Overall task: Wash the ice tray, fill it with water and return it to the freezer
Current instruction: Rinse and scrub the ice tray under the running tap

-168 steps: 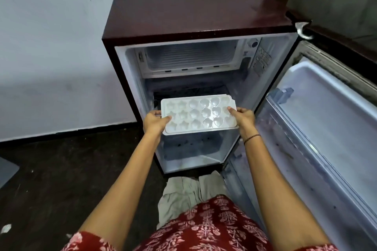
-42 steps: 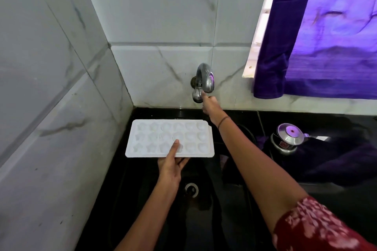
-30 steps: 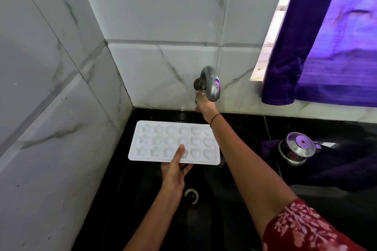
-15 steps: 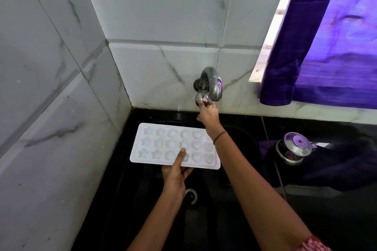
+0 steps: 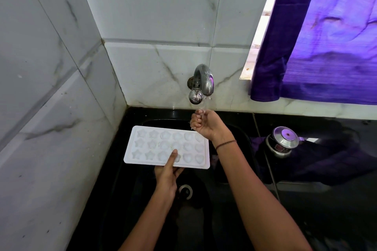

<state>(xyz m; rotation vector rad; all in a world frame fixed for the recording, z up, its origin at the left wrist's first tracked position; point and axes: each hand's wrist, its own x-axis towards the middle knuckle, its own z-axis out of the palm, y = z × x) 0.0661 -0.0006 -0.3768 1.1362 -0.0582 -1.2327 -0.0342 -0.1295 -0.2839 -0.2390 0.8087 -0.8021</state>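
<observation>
A white ice tray [image 5: 152, 146] with star and heart moulds is held level over the black sink [image 5: 242, 140], left of the tap. My left hand [image 5: 167, 173] grips its near edge, thumb on top. My right hand [image 5: 206, 123] is cupped just under the metal wall tap [image 5: 202, 83], fingers curled loosely around nothing, and water runs from the spout onto it. That hand hovers over the tray's far right corner.
Marble-tiled walls close in the left side and the back. The sink drain [image 5: 185, 190] lies below the tray. A steel pressure-cooker lid [image 5: 282, 142] sits on the black counter to the right, under a purple curtain [image 5: 326, 47].
My right hand has let go of the tap handle and dropped below the spout. Water now flows. The tray stays in my left hand, shifted slightly.
</observation>
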